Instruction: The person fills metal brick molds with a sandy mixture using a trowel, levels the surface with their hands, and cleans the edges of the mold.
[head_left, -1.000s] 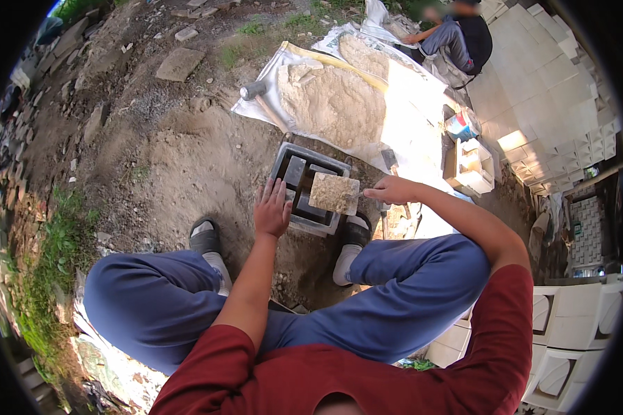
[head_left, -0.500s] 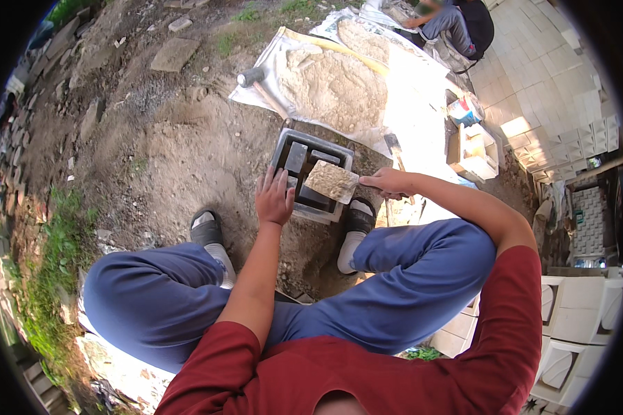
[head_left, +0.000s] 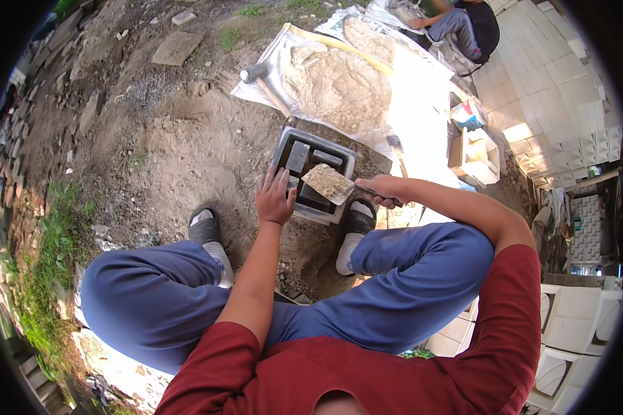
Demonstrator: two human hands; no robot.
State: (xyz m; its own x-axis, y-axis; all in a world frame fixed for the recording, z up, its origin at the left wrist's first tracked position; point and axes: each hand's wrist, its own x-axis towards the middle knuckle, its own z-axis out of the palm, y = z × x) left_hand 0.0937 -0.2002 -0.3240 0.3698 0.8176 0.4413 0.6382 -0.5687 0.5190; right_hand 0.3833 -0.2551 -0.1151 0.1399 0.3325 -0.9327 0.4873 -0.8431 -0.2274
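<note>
Here, near the middle of the frame, the right hand [head_left: 383, 188] wraps its fingers round the trowel [head_left: 341, 198]'s handle [head_left: 396, 203]. The crumbly mix [head_left: 327, 181] on it looks heavy and could slide, so the stiff handle seems the best hold. The left hand [head_left: 275, 198]'s fingers spread loosely over the hard-looking box mould [head_left: 350, 166].

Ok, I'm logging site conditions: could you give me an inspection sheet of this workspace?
Surface: uneven dirt ground with scattered stones.
Job's things: grey mold holding rectangular pieces; trowel over it, loaded with sandy mix.
Clutter: mallet at white sheet's edge, beside sandy pile; wooden-handled tool near right hand.
Hands: left hand at mold's left edge; right hand grips trowel.
Cables: nothing seen.
Surroundings: another person at upper right; stacked pale blocks at right.
</note>
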